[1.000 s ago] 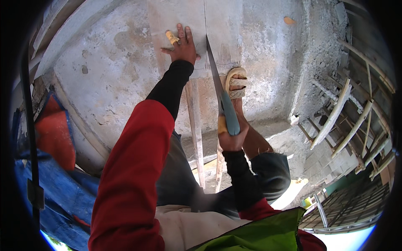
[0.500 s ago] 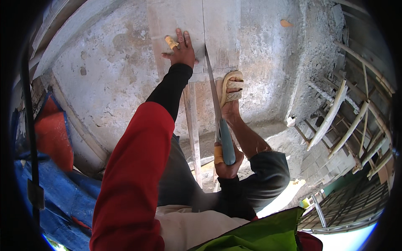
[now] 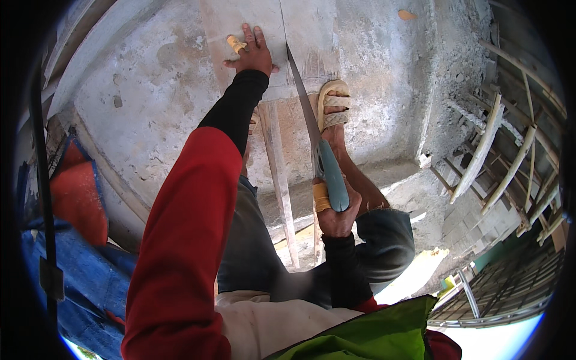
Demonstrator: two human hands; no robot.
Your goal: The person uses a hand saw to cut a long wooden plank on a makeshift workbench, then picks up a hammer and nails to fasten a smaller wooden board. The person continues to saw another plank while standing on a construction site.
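Observation:
A hand saw with a blue-grey handle (image 3: 333,175) is gripped in my right hand (image 3: 338,210), which has yellowish tape on a finger. Its narrow blade (image 3: 303,93) slants up and away, the tip sitting in a long straight cut in a pale wooden board (image 3: 312,45). On the board's left part, my left hand (image 3: 252,57) presses flat with fingers spread, one of them wrapped in the same kind of tape. My sandalled right foot (image 3: 334,107) rests at the board's near right corner. Narrow strips of wood (image 3: 277,174) extend toward me below the board.
Under the board lies a rough, stained concrete slab (image 3: 156,96). Wooden poles (image 3: 480,147) are stacked to the right, with metal bars (image 3: 498,282) below them. A blue tarp (image 3: 78,273) and an orange-red sheet (image 3: 78,195) lie at left. A small orange-brown piece (image 3: 407,15) is on the slab.
My right hand has pushed the saw slightly forward, up in the picture. The whole view has shifted a little; my left hand still lies on the board.

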